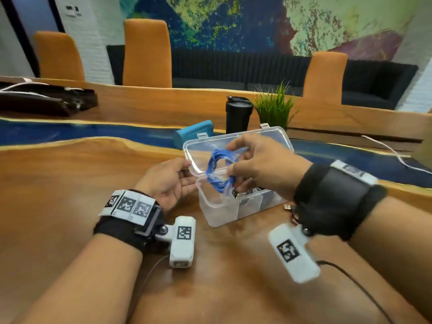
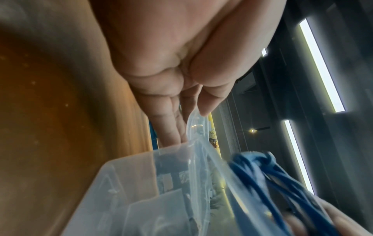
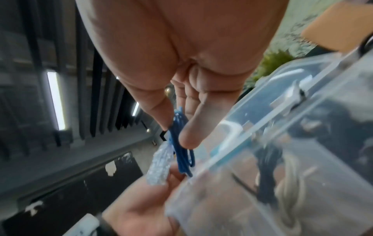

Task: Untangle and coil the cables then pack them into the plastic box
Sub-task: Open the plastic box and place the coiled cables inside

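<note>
A clear plastic box [image 1: 219, 211] stands on the wooden table with its hinged lid [image 1: 264, 136] raised. My left hand [image 1: 190, 174] is at the box's left end and pinches the lid's near corner between thumb and fingers, as the left wrist view shows [image 2: 191, 119]. My right hand [image 1: 233, 160] holds a coiled blue cable [image 1: 218, 170] upright over the box's left end, pinched between thumb and fingers [image 3: 177, 132]. The coil's lower part [image 3: 181, 151] dips toward the rim. Dark and pale coiled cables [image 3: 286, 180] lie inside the box.
Behind the box stand a black tumbler [image 1: 238, 114], a teal case [image 1: 194, 134] and a small green plant [image 1: 274, 108]. A white cable [image 1: 397, 155] trails at the right. A loose USB plug [image 1: 288, 207] lies by the box. A dark bag [image 1: 46, 99] sits far left.
</note>
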A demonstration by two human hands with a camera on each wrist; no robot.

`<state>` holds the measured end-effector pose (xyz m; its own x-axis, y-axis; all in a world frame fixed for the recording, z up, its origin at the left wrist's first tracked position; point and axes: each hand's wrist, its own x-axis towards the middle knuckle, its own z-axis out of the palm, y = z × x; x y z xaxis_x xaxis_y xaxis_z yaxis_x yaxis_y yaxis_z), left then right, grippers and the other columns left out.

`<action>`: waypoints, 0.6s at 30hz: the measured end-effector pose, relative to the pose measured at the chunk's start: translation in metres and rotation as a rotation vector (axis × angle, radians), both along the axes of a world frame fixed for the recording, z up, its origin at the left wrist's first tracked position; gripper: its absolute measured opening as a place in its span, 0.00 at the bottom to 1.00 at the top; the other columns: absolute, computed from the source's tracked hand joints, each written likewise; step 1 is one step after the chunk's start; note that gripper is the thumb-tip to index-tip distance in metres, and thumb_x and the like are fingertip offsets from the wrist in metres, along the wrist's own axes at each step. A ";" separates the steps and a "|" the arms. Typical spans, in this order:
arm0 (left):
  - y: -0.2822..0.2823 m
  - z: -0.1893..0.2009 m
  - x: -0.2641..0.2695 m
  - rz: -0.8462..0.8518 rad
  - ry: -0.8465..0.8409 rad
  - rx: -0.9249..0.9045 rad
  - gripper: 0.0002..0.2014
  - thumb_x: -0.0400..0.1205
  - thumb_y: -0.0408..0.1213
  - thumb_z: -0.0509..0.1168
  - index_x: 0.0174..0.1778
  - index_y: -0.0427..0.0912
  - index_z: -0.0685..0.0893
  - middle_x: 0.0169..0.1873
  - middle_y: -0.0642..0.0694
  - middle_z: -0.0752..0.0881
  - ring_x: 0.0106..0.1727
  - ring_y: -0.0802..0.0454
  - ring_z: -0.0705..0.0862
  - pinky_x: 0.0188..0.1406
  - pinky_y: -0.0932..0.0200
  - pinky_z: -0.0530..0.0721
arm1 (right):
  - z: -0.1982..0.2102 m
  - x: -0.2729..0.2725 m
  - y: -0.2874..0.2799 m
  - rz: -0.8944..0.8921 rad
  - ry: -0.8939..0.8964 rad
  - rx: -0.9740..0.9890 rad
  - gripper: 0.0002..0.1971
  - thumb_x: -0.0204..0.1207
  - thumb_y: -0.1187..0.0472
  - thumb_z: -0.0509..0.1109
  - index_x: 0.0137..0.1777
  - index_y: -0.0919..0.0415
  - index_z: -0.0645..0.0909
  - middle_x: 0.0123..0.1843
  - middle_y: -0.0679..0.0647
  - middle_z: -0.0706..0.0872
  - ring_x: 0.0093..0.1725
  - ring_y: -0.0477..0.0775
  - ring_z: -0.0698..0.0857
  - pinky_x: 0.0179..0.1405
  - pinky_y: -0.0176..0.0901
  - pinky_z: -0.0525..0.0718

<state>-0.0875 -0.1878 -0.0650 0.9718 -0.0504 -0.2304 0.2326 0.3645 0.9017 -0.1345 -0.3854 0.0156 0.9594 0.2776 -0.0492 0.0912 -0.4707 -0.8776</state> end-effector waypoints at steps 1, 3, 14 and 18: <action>0.000 -0.001 0.000 -0.005 -0.009 -0.004 0.17 0.87 0.31 0.57 0.70 0.29 0.79 0.47 0.35 0.91 0.39 0.46 0.93 0.34 0.55 0.91 | -0.007 0.003 0.011 0.011 -0.017 -0.079 0.17 0.77 0.69 0.73 0.63 0.58 0.76 0.43 0.69 0.89 0.36 0.63 0.89 0.32 0.52 0.90; 0.001 -0.001 0.000 -0.012 -0.019 -0.006 0.16 0.88 0.31 0.56 0.69 0.30 0.79 0.46 0.35 0.92 0.39 0.46 0.93 0.33 0.55 0.90 | -0.014 0.010 0.023 -0.006 -0.083 -0.269 0.14 0.76 0.62 0.76 0.58 0.54 0.77 0.41 0.60 0.91 0.33 0.55 0.91 0.31 0.50 0.92; 0.001 0.000 0.000 -0.011 0.000 -0.034 0.16 0.87 0.31 0.57 0.69 0.30 0.80 0.51 0.31 0.91 0.42 0.43 0.93 0.32 0.57 0.90 | -0.008 0.023 0.025 -0.070 0.057 -0.176 0.06 0.78 0.66 0.72 0.51 0.68 0.85 0.38 0.67 0.88 0.27 0.52 0.80 0.24 0.41 0.80; 0.002 0.000 -0.001 -0.008 -0.002 -0.023 0.16 0.87 0.32 0.58 0.68 0.30 0.80 0.58 0.30 0.89 0.44 0.43 0.93 0.33 0.56 0.90 | 0.002 0.034 0.020 -0.136 0.142 0.029 0.11 0.81 0.59 0.70 0.54 0.69 0.84 0.31 0.57 0.77 0.24 0.47 0.69 0.19 0.36 0.66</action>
